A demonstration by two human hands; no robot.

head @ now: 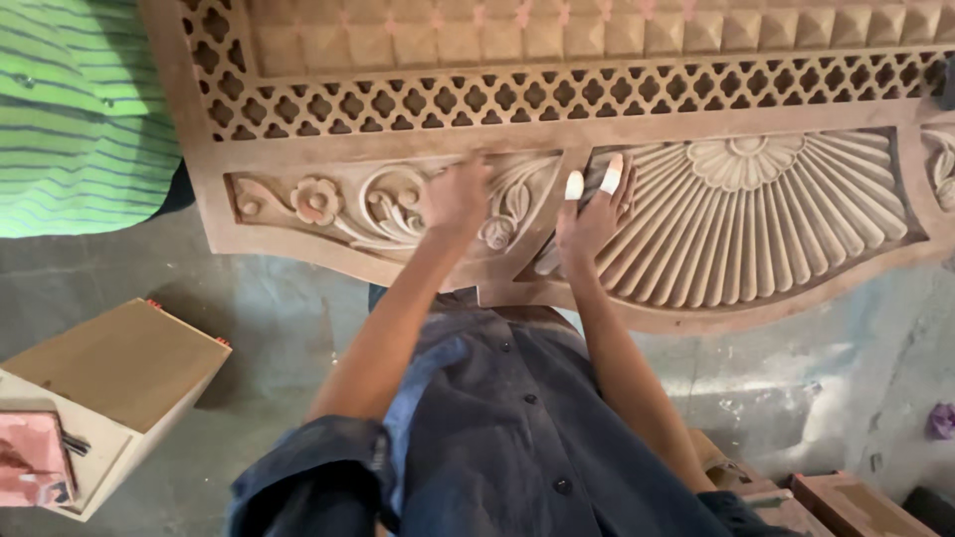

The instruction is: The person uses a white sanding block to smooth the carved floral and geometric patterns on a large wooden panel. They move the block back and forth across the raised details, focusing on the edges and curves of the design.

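The large carved brown wooden panel (557,129) is being pressed by both hands. The left hand (456,199) is being laid, fingers together, on floral scrollwork (368,204); the right hand (594,214), fingers spread, two tips taped white, is being rested on the fluted fan relief (756,214). A tan box (124,363) is being kept on the grey floor (288,328) nearby.

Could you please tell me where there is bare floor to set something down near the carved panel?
Bare floor lies between the carved panel and the box, and right of the right hand's arm. Bottom right is crowded with wood blocks.
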